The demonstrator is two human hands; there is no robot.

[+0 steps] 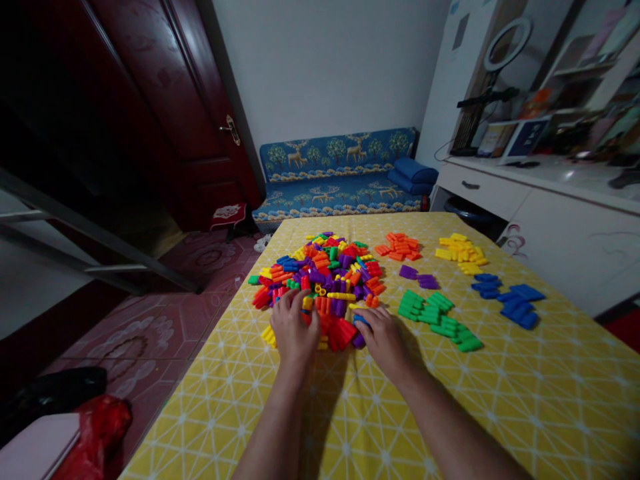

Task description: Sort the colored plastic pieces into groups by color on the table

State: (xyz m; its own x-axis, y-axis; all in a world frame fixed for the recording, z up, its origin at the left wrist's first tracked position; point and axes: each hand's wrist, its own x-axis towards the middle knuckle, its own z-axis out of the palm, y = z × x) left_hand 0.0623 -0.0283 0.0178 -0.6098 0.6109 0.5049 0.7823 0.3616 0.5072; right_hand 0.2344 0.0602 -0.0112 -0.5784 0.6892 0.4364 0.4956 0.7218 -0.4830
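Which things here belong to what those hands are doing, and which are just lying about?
In use:
- mixed pile of coloured pieces, with the left hand at it
- blue piece at the right hand
- separate orange, yellow, purple, green and blue groups

Just about:
- patterned sofa
- small stool
- ring light
- red bag

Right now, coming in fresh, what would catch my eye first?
Probably the big mixed-colour pile on the yellow cloth, with the left hand and right hand at its near side. To its right, smaller single-colour groups stand out, such as the green pieces and blue pieces. Beyond the table's far edge sits a blue deer-patterned sofa.
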